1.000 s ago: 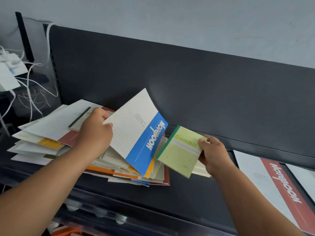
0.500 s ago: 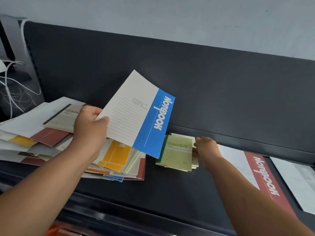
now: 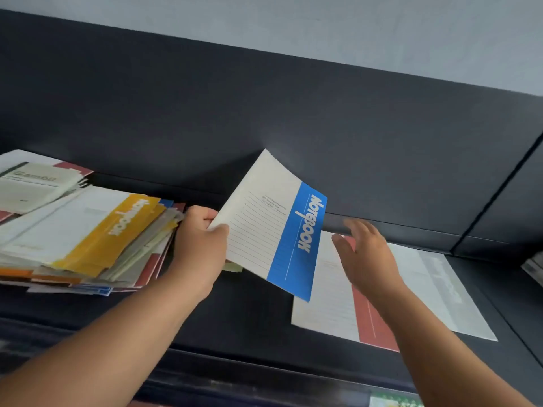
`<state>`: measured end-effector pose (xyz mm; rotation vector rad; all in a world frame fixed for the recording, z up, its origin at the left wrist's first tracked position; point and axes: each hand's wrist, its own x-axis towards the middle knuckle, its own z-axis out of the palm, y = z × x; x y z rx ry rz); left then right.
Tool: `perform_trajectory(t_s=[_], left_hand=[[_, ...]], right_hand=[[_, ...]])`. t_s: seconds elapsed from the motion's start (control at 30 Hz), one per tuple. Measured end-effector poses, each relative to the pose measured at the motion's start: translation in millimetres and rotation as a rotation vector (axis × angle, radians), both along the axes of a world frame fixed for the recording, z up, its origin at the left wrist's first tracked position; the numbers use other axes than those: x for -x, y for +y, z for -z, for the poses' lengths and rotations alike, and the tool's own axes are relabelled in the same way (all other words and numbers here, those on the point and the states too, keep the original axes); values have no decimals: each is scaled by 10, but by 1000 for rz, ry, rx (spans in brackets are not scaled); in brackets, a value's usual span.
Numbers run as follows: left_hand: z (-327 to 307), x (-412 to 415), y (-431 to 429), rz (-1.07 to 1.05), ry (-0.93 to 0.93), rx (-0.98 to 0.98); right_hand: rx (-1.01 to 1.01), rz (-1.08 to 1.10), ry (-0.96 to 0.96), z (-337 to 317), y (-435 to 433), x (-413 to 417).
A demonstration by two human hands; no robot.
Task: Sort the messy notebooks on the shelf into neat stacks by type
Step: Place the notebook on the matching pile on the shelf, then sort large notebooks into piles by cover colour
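While the left hand [image 3: 199, 245] pinches one corner of it, a thin blue-striped notebook [image 3: 273, 230] bows in the air over the dark matte shelf [image 3: 235, 324].
The right hand [image 3: 364, 254] hangs just beside it, fingers spread and loose, gripping nothing, above a flat red-striped notebook [image 3: 326, 301]. The messy pile [image 3: 88, 230] of floppy paper covers sits fanned out on the left.

Cream covers with coloured bands on a charcoal shelf [image 3: 235, 318]

The blue-banded notebook [image 3: 264, 230] is cream with fine ruled lines and white lettering on bright blue. On the left pile, the yellow-banded notebook [image 3: 88, 233] is cream with mustard, the Gambit pad [image 3: 32, 186] pale grey-green with a dark edge. To the right lie the red-banded notebook [image 3: 332, 304], brick red on cream, and the grey-banded notebook [image 3: 435, 289], very pale. The wall [image 3: 352, 30] is light blue-grey.
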<state>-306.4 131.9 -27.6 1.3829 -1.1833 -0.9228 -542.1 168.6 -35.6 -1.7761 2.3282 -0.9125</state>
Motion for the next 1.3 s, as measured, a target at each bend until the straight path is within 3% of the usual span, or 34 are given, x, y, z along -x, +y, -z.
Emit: perform_trajectory(t_s=[0.23,0.5,0.8,1.07,1.3], left_hand=[[242,820,293,66,-59,-58],[472,1240,512,65,-129,-169],[573,1132,644,226,-765,-121],[363,531,496,207,-1091,208],[195,-380,314,106,-1320,169]], right_hand=[[-131,52,325,126,371,636],[-249,8,336,229,550,912],[-288,-97,363,295,546,787],[-280,-198,384,166,424,297],[-191,-342,392,62,132,-544]])
